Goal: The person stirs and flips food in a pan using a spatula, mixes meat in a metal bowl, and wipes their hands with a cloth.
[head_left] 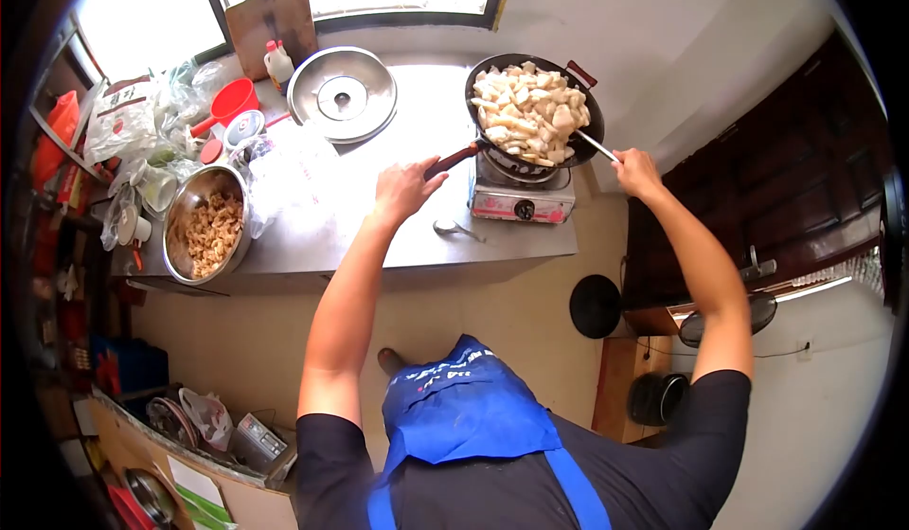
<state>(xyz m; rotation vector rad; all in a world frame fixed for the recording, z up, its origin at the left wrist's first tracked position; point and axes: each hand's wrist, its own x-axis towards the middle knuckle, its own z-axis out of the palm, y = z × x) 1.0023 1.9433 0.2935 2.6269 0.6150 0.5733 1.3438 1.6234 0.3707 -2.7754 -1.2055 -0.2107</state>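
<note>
While the wok (590, 104) is seated on the countertop stove (523, 206), its long handle (454, 159) is gripped by the left hand (403, 191); a metal utensil (597, 145) is held in the closed right hand (638, 172). Loaded with pale food pieces (528, 113), the wok is judged heavy and stiff, the pieces soft and slippery. Weight is best shared between long handle and red side grip (582, 74).

Head-worn view, wide, looking down
</note>
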